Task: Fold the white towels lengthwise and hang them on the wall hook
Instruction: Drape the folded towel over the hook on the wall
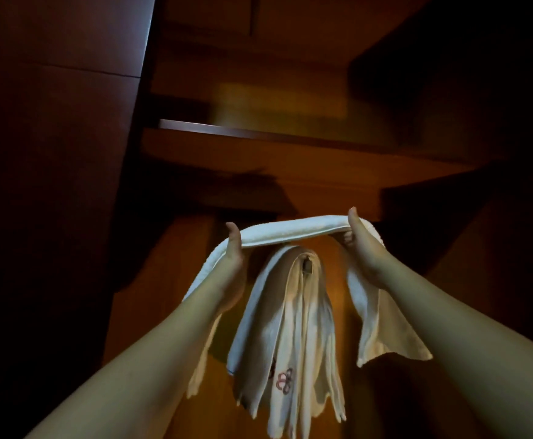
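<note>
One folded white towel is gripped by the left hand and right hand, above hung towels.

A folded towel stretches across between the left hand at nine o'clock and the right hand at three o'clock, its ends hanging down outside each wrist. Directly beneath its middle, at six o'clock, hung towels drape over the wall hook. A shelf lies above, at twelve o'clock.
</note>
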Demonstrator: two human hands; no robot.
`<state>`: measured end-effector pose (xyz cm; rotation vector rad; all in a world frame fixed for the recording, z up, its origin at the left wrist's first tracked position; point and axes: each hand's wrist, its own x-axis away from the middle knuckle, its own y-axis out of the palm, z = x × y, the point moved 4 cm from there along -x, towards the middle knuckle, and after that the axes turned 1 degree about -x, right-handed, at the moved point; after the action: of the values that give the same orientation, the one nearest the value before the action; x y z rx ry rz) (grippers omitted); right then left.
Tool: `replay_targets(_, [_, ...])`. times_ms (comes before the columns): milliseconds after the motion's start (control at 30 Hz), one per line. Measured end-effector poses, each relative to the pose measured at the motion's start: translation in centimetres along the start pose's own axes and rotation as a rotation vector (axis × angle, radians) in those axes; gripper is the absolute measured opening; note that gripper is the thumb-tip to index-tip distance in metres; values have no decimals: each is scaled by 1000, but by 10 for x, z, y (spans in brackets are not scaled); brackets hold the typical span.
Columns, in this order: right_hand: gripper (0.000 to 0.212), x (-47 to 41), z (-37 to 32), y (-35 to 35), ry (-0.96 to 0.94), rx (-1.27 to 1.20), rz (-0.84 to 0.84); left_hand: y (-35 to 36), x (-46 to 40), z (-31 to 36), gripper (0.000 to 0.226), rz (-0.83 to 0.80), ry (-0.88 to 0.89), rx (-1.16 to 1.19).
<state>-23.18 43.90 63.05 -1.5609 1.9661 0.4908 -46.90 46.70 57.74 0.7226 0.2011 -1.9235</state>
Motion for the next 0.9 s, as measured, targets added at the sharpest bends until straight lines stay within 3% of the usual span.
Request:
replay_targets(100, [106,-21,12,4,54,75,-80,-8,-24,-8,82,25,51,-95])
replay_targets(333, [109,-75,61,12,207,66,-188,-21,-77,-30,112,68,-16,-163])
replay_targets(467, [102,-111,83,23,215,-36,-220,-34,-105,-43,116,89,-44,-129])
replay_targets(600, [83,-136,94,27,88,-113,-59,-52,-129,-56,127,136,-105,-147])
replay_targets(733, [76,-146,107,26,101,11,12,-60,-147,-68,130,142,-169,-136])
replay_targets(833, [89,-149,120,20,128,130,90,-64,-157,-80,126,114,-204,-165])
replay_targets(900, [84,-150,132,18,155,79,106,-67,-160,-88,118,109,-163,-177])
